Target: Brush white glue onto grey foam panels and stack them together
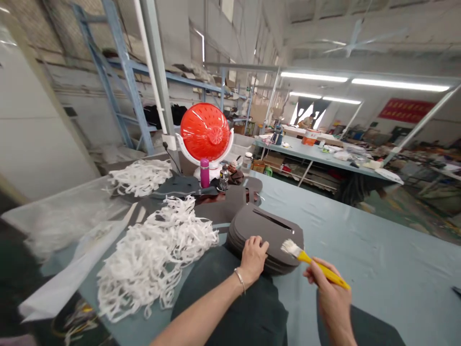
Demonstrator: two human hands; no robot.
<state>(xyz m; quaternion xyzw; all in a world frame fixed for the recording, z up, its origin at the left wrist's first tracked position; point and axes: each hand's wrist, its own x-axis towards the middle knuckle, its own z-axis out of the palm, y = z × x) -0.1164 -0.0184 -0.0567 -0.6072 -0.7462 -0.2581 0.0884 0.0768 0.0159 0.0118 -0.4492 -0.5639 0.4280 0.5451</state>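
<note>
My left hand (253, 258) rests with curled fingers on the near edge of a stack of dark brown cut pieces (268, 232), each with a slot. A bracelet sits on that wrist. My right hand (329, 293) grips a yellow-handled brush (310, 260), its white bristles touching the right edge of the stack. A dark grey sheet (234, 302) lies under my left forearm.
Two heaps of white strips (154, 254) (140, 177) lie to the left on the pale blue table (360, 240). A red fan (205, 132), a pink bottle (204, 173) and small jars stand behind. A clear plastic bag (61, 221) sits far left. Another workbench (317, 151) stands beyond.
</note>
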